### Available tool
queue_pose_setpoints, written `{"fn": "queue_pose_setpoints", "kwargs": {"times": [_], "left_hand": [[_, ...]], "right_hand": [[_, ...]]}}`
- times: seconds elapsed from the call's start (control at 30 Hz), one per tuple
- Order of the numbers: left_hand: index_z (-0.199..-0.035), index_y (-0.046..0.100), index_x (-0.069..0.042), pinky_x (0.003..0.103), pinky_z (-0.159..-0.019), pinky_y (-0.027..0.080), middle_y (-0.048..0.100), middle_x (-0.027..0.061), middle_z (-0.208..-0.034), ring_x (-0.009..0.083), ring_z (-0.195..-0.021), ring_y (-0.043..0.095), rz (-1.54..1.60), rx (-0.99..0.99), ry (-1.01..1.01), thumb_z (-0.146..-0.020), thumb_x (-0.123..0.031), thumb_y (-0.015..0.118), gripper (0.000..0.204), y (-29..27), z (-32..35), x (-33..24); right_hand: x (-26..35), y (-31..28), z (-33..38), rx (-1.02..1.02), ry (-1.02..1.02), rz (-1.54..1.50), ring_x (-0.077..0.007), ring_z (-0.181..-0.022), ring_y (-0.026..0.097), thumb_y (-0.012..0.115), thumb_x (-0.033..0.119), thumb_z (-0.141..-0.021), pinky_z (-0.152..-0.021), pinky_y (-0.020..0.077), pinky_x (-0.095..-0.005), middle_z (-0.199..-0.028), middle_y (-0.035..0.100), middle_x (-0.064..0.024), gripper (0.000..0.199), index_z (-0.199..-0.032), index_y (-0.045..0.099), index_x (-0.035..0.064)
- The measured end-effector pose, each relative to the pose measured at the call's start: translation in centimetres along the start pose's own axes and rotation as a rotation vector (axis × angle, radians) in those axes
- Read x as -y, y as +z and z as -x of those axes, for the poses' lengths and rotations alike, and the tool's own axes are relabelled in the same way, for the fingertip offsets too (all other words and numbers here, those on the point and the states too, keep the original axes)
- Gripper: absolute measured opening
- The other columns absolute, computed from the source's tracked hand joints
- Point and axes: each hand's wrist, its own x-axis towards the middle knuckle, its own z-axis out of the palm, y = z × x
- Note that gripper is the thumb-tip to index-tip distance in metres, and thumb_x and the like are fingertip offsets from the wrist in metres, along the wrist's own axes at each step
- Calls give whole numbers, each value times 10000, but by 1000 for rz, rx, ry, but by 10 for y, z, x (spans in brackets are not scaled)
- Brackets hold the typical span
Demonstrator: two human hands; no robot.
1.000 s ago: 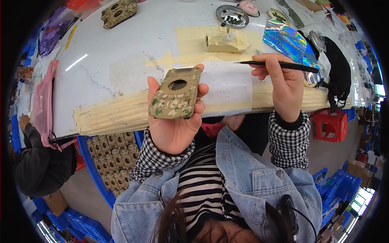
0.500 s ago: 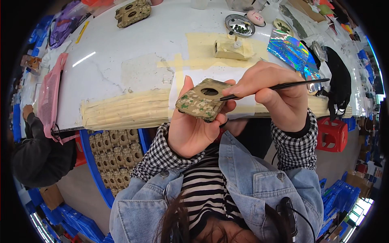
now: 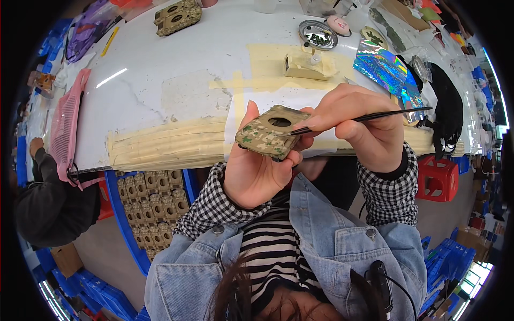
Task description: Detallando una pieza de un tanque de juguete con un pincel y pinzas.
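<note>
In the head view, I see a white tabletop (image 3: 142, 67) stretching across the upper left, its beige tape-wrapped front edge (image 3: 166, 140) crossing mid-frame. At centre, the left hand (image 3: 250, 179) cradles a tan camouflage case with a round hole (image 3: 261, 135); the right hand (image 3: 369, 128) pinches a slim black pointed tool (image 3: 412, 111), tip at the case.

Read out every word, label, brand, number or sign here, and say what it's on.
No text is legible.
Pink oval item: a mark, too small to read.
Camouflage case in the left hand: no readable lettering.
Black pointed tool in the right hand: no readable lettering.
</note>
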Motion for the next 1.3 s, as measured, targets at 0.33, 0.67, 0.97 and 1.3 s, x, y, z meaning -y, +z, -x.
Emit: {"fn": "queue_pose_setpoints", "kwargs": {"times": [0.33,0.67,0.97,1.3], "left_hand": [[-1369,259,-16,365,-837,553,472,278,-1191,353,-978,605,9,4,-2,-913,-584,289,729,-2,0,-1],[-1364,265,-12,366,-838,553,472,285,-1191,354,-982,604,16,-1,6,-912,-586,290,731,-3,1,-1],[-1257,387,9,282,-726,582,438,200,-1125,212,-846,601,-93,-159,18,-886,-603,370,716,8,0,0],[-1380,240,-15,367,-843,550,471,283,-1194,357,-982,601,27,3,-1,-912,-587,284,741,-1,-1,-2]], "right_hand": [[1,-1,-1,15,-6,45,-200,-753,589,630,81,-814,-687,464,-301,-833,661,-85,121,-888,663,-9],[1,-1,-1,17,-4,34,-203,-750,590,628,70,-813,-684,465,-301,-833,659,-90,118,-890,661,-14],[0,0,1,-10,19,-5,-191,-740,591,606,86,-841,-675,466,-287,-803,648,-102,139,-909,657,-24],[-1,0,-1,4,15,13,-193,-749,598,614,87,-833,-677,470,-285,-811,651,-99,134,-900,661,-20]]}}
